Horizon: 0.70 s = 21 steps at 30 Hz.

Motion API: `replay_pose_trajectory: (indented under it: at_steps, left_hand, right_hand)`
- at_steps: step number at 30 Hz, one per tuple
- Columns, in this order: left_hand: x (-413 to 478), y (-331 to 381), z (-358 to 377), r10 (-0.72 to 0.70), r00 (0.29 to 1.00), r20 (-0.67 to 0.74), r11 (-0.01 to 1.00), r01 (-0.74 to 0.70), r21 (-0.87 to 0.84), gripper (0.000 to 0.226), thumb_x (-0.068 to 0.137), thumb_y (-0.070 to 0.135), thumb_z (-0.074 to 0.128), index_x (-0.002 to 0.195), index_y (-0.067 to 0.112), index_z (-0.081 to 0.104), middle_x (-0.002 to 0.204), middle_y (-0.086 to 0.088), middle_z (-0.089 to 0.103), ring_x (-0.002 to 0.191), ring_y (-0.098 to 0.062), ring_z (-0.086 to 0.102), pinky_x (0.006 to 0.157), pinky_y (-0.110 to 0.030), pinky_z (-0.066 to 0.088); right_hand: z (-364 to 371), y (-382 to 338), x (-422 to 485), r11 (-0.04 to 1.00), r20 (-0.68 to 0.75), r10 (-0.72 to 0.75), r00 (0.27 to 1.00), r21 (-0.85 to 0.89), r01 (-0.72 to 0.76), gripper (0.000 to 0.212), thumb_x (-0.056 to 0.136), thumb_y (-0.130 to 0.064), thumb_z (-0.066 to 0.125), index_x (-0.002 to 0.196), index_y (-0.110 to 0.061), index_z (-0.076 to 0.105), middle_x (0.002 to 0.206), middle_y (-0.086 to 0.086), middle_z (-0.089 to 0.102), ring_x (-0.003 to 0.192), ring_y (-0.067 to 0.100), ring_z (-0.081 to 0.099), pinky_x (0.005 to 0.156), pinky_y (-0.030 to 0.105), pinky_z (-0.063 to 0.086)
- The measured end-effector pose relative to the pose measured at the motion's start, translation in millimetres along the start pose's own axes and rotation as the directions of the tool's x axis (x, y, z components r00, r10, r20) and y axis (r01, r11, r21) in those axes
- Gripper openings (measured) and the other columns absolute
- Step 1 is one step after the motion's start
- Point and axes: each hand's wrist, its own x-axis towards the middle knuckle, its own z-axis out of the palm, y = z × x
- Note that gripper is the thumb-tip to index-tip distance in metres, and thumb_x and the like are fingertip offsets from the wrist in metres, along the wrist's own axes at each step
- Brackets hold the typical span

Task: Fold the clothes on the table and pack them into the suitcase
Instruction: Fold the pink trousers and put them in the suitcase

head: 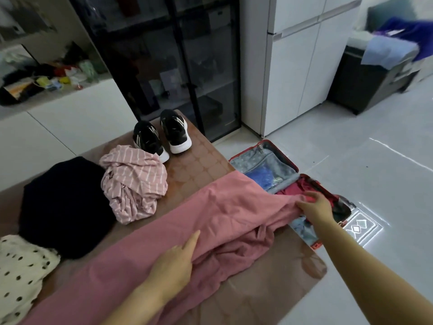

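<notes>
A long pink garment (145, 249) lies stretched diagonally across the brown table (201, 160). My left hand (174, 266) rests on its middle with the index finger straight. My right hand (315, 207) grips the garment's far end, which hangs past the table's right edge over the open red suitcase (276, 170) on the floor. The suitcase holds a blue item (261, 175) and dark red clothing (295, 187). A crumpled pink striped garment (134, 184), a black garment (63, 207) and a white polka-dot garment (21, 275) lie on the table's left side.
A pair of black and white sneakers (161, 136) stands at the table's far end. A dark glass cabinet (164, 62) and a white cupboard (290, 62) stand behind. Pale tiled floor (375, 160) extends to the right of the suitcase.
</notes>
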Motion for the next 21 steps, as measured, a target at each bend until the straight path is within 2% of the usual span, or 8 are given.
replay_pose_trajectory:
  at_steps: [3, 6, 10, 12, 14, 16, 19, 21]
  left_hand:
    - [1.9, -2.0, -6.5, -0.05, 0.999, 0.005, 0.996, 0.05, -0.08, 0.071, 0.091, 0.019, 0.041, 0.151, 0.032, 0.006, 0.146, -0.003, 0.043, 0.125, -0.028, 0.048, 0.1, -0.036, 0.04]
    - [5.0, -0.7, -8.6, -0.019, 0.994, 0.108, 0.999, 0.015, 0.038, 0.069, 0.087, 0.04, 0.032, 0.151, 0.028, 0.01, 0.142, -0.004, 0.046, 0.124, -0.027, 0.048, 0.099, -0.035, 0.041]
    - [15.4, 7.3, -16.0, -0.006, 0.987, 0.162, 0.999, -0.001, 0.04, 0.103, 0.062, 0.084, 0.022, 0.149, 0.03, 0.02, 0.148, 0.011, 0.038, 0.133, -0.015, 0.041, 0.106, -0.031, 0.036]
    - [35.7, 17.2, -23.5, -0.041, 0.992, 0.119, 0.998, 0.046, -0.033, 0.119, 0.051, 0.1, 0.013, 0.146, 0.03, 0.028, 0.149, 0.013, 0.037, 0.134, -0.011, 0.038, 0.109, -0.031, 0.033]
    - [66.2, 28.6, -31.6, -0.057, 0.996, 0.072, 0.991, 0.066, -0.117, 0.122, 0.05, 0.099, 0.003, 0.144, 0.026, 0.034, 0.148, 0.009, 0.037, 0.135, -0.011, 0.037, 0.111, -0.027, 0.029]
    - [103.1, 42.7, -41.9, -0.048, 0.999, 0.014, 0.985, 0.05, -0.166, 0.105, 0.065, 0.09, 0.021, 0.144, 0.022, 0.035, 0.15, 0.005, 0.035, 0.138, -0.013, 0.031, 0.112, -0.025, 0.024]
    - [161.9, 61.4, -50.9, -0.052, 0.996, -0.07, 0.987, 0.04, -0.157, 0.067, 0.091, 0.05, 0.047, 0.146, 0.016, 0.031, 0.152, -0.002, 0.031, 0.141, -0.016, 0.026, 0.113, -0.024, 0.017]
    - [193.3, 75.0, -52.3, -0.064, 0.996, -0.069, 0.984, 0.052, -0.173, 0.063, 0.094, 0.04, 0.05, 0.147, 0.013, 0.029, 0.152, -0.006, 0.03, 0.141, -0.018, 0.027, 0.113, -0.026, 0.017]
  right_hand:
    - [-4.2, -18.5, 6.5, 0.975, -0.015, -0.097, 0.995, 0.198, 0.099, 0.037, 0.083, -0.004, 0.068, 0.118, -0.014, 0.06, 0.112, 0.012, 0.061, 0.097, 0.027, 0.061, 0.086, 0.041, 0.054]
    - [-9.8, -25.9, 16.0, 0.945, -0.025, -0.117, 0.993, 0.305, 0.119, 0.036, 0.085, -0.006, 0.067, 0.117, -0.019, 0.058, 0.108, 0.004, 0.061, 0.096, 0.021, 0.06, 0.073, 0.033, 0.054]
    - [-9.1, 0.4, 34.0, 0.997, -0.016, -0.025, 1.0, 0.069, 0.026, 0.038, 0.08, -0.008, 0.073, 0.116, -0.007, 0.061, 0.11, 0.007, 0.063, 0.096, 0.026, 0.061, 0.087, 0.043, 0.052]
    - [-5.7, 14.8, 44.6, 0.998, 0.053, 0.056, 0.997, -0.031, -0.054, 0.039, 0.077, -0.01, 0.075, 0.113, -0.003, 0.063, 0.098, 0.011, 0.064, 0.085, 0.026, 0.062, 0.084, 0.041, 0.052]
    - [-0.8, 27.1, 56.2, 0.985, 0.155, 0.117, 0.981, -0.142, -0.095, 0.032, 0.077, -0.013, 0.076, 0.105, -0.002, 0.067, 0.086, 0.012, 0.066, 0.077, 0.024, 0.062, 0.08, 0.036, 0.051]
    - [5.8, 33.1, 62.0, 0.967, 0.23, 0.119, 0.966, -0.246, -0.061, 0.021, 0.083, -0.022, 0.069, 0.089, -0.002, 0.07, 0.08, 0.01, 0.066, 0.076, 0.02, 0.06, 0.077, 0.035, 0.048]
    - [22.2, 28.4, 63.5, 0.962, 0.352, 0.216, 0.911, -0.235, -0.137, 0.045, 0.093, -0.045, 0.048, 0.076, -0.01, 0.071, 0.078, 0.006, 0.068, 0.078, 0.022, 0.061, 0.075, 0.032, 0.047]
    - [33.6, 18.4, 62.5, 0.958, 0.401, 0.282, 0.871, -0.173, -0.23, 0.046, 0.094, -0.049, 0.046, 0.071, -0.014, 0.065, 0.074, 0.004, 0.064, 0.074, 0.021, 0.058, 0.072, 0.028, 0.045]
